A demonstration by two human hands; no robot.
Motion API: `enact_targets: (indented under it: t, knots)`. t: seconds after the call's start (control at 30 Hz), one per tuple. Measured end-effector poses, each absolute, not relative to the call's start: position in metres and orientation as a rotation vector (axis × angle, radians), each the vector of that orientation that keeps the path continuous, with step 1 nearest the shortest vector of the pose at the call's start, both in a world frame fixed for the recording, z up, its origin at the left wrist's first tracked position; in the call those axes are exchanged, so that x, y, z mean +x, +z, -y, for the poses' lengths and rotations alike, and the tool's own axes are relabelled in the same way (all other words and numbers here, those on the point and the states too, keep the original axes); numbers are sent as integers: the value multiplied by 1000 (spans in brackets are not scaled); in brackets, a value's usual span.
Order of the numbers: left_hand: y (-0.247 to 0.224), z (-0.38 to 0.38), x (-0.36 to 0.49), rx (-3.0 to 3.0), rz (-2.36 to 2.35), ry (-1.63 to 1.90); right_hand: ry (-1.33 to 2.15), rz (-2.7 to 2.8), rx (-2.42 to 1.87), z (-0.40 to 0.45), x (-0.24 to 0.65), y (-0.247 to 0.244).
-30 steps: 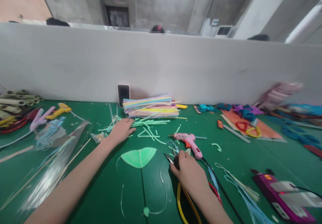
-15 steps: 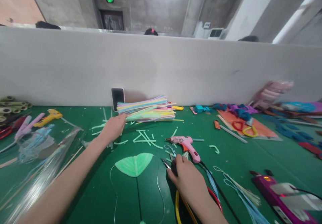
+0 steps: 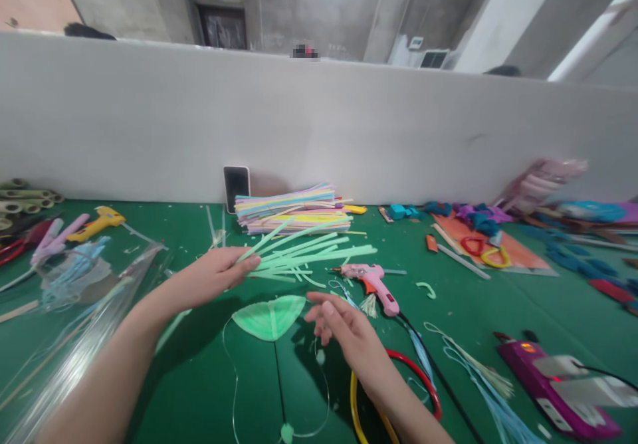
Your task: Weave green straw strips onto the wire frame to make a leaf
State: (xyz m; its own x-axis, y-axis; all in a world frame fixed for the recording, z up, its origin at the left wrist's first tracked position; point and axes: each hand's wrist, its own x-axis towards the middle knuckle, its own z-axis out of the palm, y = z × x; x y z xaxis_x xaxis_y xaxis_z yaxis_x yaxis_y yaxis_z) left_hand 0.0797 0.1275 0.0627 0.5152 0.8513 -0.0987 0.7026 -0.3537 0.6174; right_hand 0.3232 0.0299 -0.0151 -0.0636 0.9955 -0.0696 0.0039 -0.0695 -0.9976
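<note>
A bundle of light green strips is gripped in my left hand, raised over the table and fanned out to the right. My right hand hovers with parted fingers beside the right tip of a green leaf-shaped piece, holding nothing. A thin clear cord runs from that piece down to a small green piece. Behind the strips lies a stack of multicoloured strips. A pink glue gun rests right of the strips, and red and yellow handles lie partly under my right forearm.
A phone leans on the white partition. At the left are a yellow glue gun and clear plastic wrap. A purple power strip, blue tassels and an orange sheet lie at the right.
My left hand has lifted light green strips off the stack and brought them nearer. My right hand has let go of the dark-handled tool and moved slightly left, its fingers now apart.
</note>
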Motion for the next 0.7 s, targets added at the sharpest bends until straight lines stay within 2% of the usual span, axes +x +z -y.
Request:
enact_targets:
  t: [0.13, 0.43, 0.7]
  knots:
    - [69, -118, 80, 2097, -1121, 165, 1381, 963, -1077, -30, 318, -16]
    - [64, -111, 95, 1948, -933, 104, 1407, 1026, -1055, -25, 307, -17]
    - [58, -114, 93, 2001, -952, 56, 1335, 951, -1130, -29, 319, -17]
